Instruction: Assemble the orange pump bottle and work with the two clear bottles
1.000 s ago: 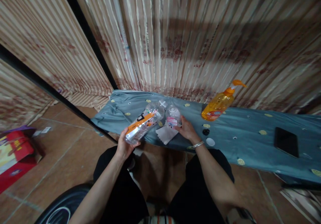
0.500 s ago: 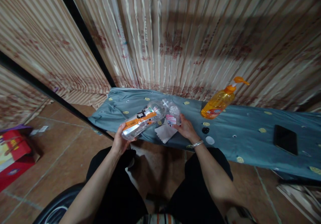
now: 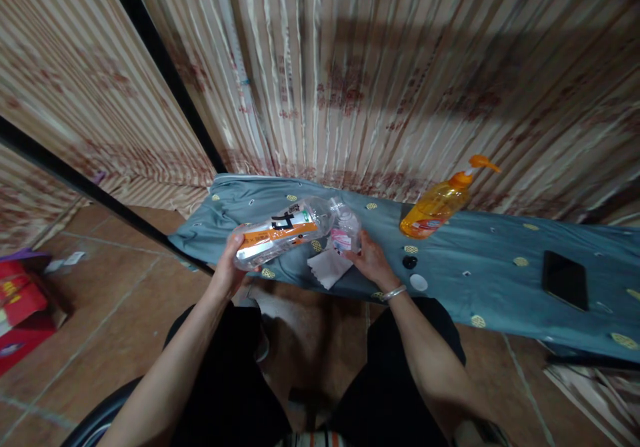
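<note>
Left hand [image 3: 230, 263]: fingers around base of tilted big bottle [image 3: 280, 230], neck at mouth of small bottle [image 3: 344, 235]. Right hand [image 3: 371, 258]: fingers holding small bottle on tabletop [image 3: 500, 270]. Left wrist drift could misalign mouths, spilling any liquid; loose right grip could topple it.

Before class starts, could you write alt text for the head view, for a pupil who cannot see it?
The left hand holds a large clear bottle tilted, its top close to a small bottle that the right hand holds on a blue cloth. Farther right are a pump bottle and a phone.
</note>
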Motion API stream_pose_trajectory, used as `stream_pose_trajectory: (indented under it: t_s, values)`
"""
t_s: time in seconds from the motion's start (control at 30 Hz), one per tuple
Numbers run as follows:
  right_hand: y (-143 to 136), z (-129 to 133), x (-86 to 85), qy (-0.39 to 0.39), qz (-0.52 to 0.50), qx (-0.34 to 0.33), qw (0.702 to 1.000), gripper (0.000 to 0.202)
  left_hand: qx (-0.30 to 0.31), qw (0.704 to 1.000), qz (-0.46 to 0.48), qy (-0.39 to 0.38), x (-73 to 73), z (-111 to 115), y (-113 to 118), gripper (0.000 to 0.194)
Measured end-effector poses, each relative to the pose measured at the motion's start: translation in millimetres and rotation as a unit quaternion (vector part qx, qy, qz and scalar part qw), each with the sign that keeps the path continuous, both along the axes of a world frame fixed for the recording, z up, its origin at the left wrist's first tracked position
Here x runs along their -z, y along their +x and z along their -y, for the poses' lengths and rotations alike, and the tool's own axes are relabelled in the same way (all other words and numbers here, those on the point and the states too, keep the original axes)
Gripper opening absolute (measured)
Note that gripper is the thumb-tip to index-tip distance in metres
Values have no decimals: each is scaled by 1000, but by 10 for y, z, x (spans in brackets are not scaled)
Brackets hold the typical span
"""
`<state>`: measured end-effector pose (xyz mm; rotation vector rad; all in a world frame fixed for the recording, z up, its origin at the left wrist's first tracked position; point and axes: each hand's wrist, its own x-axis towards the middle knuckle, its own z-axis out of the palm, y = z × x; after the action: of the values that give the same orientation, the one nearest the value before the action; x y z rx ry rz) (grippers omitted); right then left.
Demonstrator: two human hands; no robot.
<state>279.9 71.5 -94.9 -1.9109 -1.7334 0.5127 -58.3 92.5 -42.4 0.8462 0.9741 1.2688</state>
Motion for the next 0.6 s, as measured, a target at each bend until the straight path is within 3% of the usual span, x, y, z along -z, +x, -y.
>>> stream_pose_trajectory:
  t_s: [0.6]
  values:
    - [13,58,60,4,-7,10,1000,49,-34,998,-27,48,-100,-186,-2,86]
